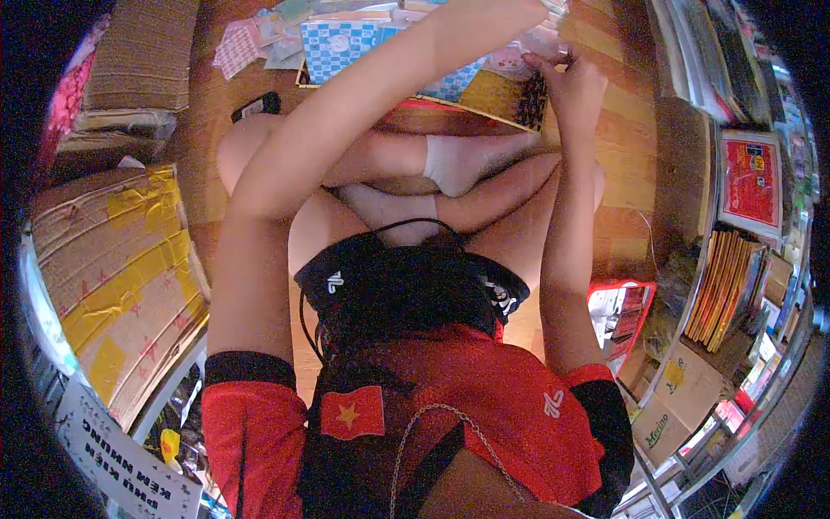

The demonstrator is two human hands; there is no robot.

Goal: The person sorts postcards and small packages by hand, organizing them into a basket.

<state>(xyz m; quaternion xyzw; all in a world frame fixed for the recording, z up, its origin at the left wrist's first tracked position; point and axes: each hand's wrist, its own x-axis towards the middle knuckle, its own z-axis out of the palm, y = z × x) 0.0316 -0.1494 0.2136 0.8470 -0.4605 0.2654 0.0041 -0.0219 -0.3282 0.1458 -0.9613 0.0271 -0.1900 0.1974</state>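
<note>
My left arm crosses to the upper right. My left hand (546, 10) is at the top edge of the view, blurred and partly cut off, so its fingers do not show clearly. Just below it, my right hand (577, 76) has thumb and fingers closed at the edge of a clear plastic packet (538, 41). Both hands are over the right end of a shallow box (497, 105) with a yellow-and-black edge. Blue-and-white checkered packets (339, 54) lie in the box, with a pink packet (508, 60) near my right fingers.
Pink checkered packets (235, 50) lie left of the box, on the wooden floor (622, 164). A small black item (257, 106) is by my knee. Taped cardboard (121, 277) stands at left; a red framed card (750, 182) and a Merino carton (679, 402) are at right.
</note>
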